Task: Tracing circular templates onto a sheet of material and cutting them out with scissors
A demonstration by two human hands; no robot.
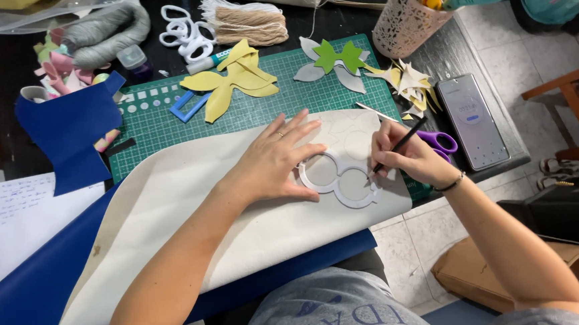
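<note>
Head view, middle of the frame: left hand (273, 163) lies flat with fingers spread, pressing a white looped template (337, 183) onto the pale sheet (192, 208). Right hand (406, 155) is pinched shut around a black pen (396, 146), tip at the template's right edge. Purple scissors (439, 141) sit just behind it, phone (478, 121) further right, yellow cutouts (234, 79) on the green mat (266, 107) up top
</note>
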